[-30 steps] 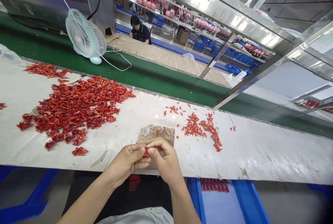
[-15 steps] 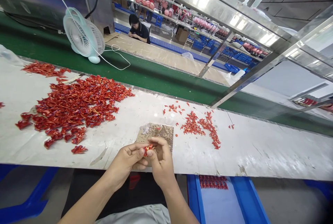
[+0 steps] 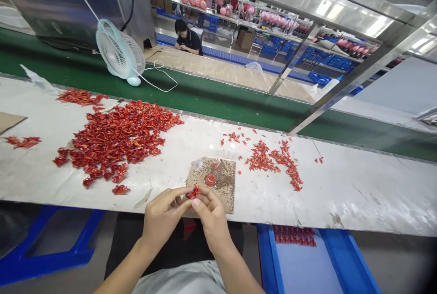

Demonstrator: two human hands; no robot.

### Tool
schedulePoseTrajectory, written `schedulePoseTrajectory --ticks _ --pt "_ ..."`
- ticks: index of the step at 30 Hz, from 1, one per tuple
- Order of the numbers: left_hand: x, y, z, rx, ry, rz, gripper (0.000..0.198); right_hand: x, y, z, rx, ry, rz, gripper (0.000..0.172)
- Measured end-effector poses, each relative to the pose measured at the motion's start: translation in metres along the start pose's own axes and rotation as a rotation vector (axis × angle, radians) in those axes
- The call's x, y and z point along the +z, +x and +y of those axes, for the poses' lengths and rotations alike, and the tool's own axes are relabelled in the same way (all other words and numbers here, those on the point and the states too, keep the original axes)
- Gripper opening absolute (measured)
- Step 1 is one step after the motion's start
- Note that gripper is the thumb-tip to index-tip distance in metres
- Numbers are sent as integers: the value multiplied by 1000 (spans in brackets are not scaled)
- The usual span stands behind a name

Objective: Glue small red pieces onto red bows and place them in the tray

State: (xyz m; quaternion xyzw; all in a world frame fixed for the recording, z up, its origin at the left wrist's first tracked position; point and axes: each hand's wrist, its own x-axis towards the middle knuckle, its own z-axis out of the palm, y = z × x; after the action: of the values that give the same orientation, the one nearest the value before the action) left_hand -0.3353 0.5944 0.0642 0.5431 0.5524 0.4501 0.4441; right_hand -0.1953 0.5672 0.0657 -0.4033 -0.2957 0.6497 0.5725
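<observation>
Between the fingertips of my left hand and my right hand is a small red piece with pointed tips and bluish marks. Both hands are closed in a pinch on it, just above the table's front edge. Right behind them lies a stained cardboard square bearing a round red blob that looks wet. To the left spreads a large pile of curled red pieces. Smaller pointed red pieces lie in heaps to the right.
A pale blue fan with a white cord stands at the back left. Beneath the table's front edge, a blue tray holds rows of red pieces. A metal frame post rises at the back right. A person sits across the green belt.
The view has shifted left. My hands have drawn slightly back toward me and turned the red piece, and the round red blob on the cardboard now shows.
</observation>
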Motion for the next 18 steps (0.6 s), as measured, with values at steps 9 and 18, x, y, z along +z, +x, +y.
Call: schedulePoseTrajectory --ticks 9,18 --pt "10 -3 19 -325 -439 -180 48 -8 -14 -29 -509 -531 161 26" --pt "16 -12 41 -420 -593 -301 47 -14 -14 -51 -545 -527 -40 17"
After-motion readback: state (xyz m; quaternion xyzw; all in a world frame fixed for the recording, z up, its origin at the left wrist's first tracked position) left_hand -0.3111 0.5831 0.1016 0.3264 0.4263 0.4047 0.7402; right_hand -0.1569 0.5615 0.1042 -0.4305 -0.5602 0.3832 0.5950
